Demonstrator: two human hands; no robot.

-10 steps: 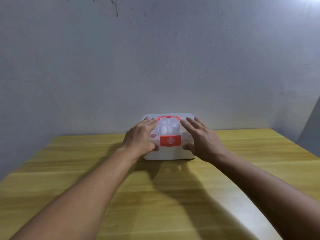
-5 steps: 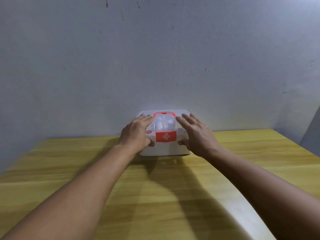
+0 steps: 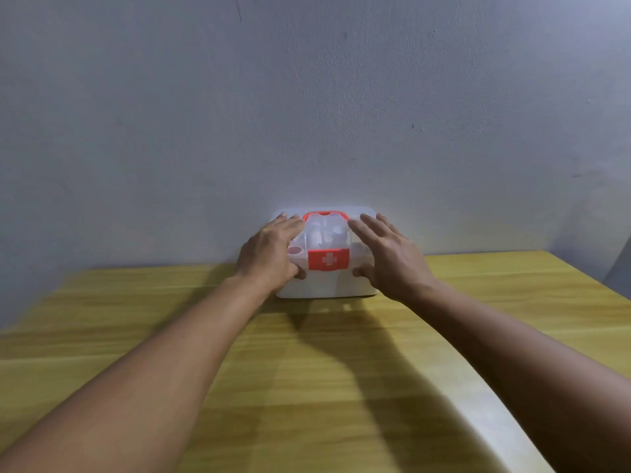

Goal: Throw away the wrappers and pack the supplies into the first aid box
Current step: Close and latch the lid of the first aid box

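Left hand [image 3: 269,256] and right hand [image 3: 392,259] rest flat on the first aid box [image 3: 327,285] (lid closed).

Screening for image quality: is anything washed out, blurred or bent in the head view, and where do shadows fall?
Head view: glare washes out the lid of the first aid box between the left hand and right hand; the table is blurred along its far left edge; arm shadows fall on the wood in front of the box; the near right table edge bows from wide-angle distortion.

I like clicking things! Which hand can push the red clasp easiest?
Left, just barely: both the left hand and right hand rest on the first aid box, thumbs flanking the red clasp, left thumb looking slightly closer.
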